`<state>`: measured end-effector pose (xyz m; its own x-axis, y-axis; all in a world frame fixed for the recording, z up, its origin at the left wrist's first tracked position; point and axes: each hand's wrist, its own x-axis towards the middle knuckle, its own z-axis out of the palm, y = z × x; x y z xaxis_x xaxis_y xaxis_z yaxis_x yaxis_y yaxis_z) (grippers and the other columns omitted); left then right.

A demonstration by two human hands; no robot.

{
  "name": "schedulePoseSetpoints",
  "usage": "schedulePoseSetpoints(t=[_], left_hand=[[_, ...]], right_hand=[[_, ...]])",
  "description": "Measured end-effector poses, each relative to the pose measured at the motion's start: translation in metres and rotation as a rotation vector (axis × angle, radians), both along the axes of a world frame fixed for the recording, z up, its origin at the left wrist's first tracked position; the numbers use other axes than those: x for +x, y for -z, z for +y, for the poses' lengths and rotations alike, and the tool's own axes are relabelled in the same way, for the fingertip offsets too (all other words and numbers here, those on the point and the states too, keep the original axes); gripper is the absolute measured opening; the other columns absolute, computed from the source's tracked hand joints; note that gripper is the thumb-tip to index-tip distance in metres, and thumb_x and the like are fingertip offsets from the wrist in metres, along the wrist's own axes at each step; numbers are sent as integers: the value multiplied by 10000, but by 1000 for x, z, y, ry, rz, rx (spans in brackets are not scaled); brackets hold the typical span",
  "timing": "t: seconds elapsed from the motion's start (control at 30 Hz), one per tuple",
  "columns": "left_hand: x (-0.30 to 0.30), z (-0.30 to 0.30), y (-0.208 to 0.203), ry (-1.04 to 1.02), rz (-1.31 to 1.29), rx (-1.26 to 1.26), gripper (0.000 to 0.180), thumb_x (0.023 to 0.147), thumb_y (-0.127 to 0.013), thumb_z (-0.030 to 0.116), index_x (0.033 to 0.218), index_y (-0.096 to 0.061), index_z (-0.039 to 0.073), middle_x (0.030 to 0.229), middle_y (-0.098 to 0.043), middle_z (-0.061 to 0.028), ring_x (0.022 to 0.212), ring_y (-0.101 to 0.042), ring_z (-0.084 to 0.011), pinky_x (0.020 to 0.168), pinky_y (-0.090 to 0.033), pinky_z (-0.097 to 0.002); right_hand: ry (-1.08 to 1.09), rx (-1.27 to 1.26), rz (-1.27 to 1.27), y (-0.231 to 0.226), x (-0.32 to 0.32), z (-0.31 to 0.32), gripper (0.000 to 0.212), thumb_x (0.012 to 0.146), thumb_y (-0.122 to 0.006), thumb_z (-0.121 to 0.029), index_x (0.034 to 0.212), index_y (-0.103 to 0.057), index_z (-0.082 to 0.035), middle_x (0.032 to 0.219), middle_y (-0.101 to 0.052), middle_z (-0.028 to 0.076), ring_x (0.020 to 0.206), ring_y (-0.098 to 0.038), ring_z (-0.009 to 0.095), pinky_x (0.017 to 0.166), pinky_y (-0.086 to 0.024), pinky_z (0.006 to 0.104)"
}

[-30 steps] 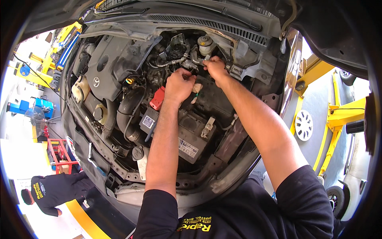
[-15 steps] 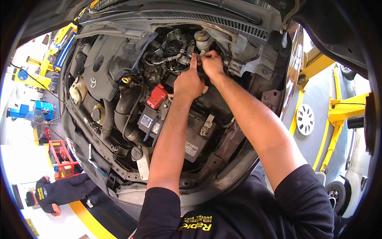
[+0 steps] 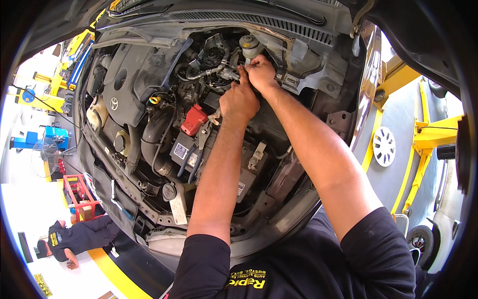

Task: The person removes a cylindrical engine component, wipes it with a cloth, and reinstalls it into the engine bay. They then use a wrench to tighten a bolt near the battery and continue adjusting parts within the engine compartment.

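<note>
Both my hands are deep in the engine bay, close together beside metal pipe fittings (image 3: 228, 74) and just short of the brake fluid reservoir (image 3: 250, 46). My left hand (image 3: 239, 101) reaches in with its index finger forward and the other fingers curled; its fingertip meets the fingers of my right hand. My right hand (image 3: 261, 74) is closed in a pinch. What the fingertips hold is hidden behind them. Below my left hand lies the car battery (image 3: 180, 150), with a red terminal cover (image 3: 193, 119) and dark-blue-handled pliers (image 3: 194, 168) on top.
A grey engine cover (image 3: 134, 82) and a thick black intake hose (image 3: 152, 142) fill the left side. A wrench (image 3: 113, 191) rests on the front edge. The raised hood hangs overhead. A co-worker (image 3: 82, 240) is at lower left; a wheel cover (image 3: 384, 146) lies by a yellow lift at right.
My left index finger has bent and drawn in against the right fingers. My right hand has shifted slightly left and up, its fingers still closed.
</note>
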<state>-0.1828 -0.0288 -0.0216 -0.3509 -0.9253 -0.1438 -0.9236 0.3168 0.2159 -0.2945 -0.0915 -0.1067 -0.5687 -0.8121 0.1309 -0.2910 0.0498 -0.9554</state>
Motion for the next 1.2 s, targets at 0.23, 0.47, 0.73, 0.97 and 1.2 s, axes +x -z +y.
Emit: schedulePoseSetpoints(t=[0.23,0.47,0.73,0.97,1.2], left_hand=[[-3,0,5,-53,-15,-4,992,816,-670,250,1588,-100,-4,1343,-570,-266,1112,-671,-362,902,-551,-445],[2,-2,16,-31,28,-35,1014,805,-681,260,1588,-93,-7,1333,-576,-273,1110,-667,-376,899,-549,-442],[2,-1,16,-9,57,-63,970,827,-647,253,1592,-103,9,1312,-583,-266,1091,-675,-368,877,-558,-441],[2,-4,16,-28,69,-17,1014,795,-675,269,1601,-105,41,1327,-582,-265,1111,-667,-373,898,-551,-447],[3,-1,12,-25,97,-22,913,837,-587,216,1601,-120,41,1297,-607,-250,1110,-673,-360,906,-548,-451]], right_hand=[[-28,36,51,-5,1,1,212,848,-780,-193,919,-667,-28,824,-716,86,748,-683,177,706,-535,335],[-82,34,-12,1,-2,-3,188,865,-764,-165,902,-674,-3,742,-701,81,652,-658,149,623,-518,318],[-75,32,-76,3,-11,-5,124,874,-736,-114,901,-680,-7,766,-699,66,657,-645,136,618,-502,299],[-100,6,62,8,-17,-7,149,881,-737,-134,918,-682,-1,785,-707,59,679,-648,141,632,-500,304],[-60,73,210,51,-43,-26,139,946,-567,-134,1011,-633,-30,815,-681,78,725,-651,167,645,-514,307]])
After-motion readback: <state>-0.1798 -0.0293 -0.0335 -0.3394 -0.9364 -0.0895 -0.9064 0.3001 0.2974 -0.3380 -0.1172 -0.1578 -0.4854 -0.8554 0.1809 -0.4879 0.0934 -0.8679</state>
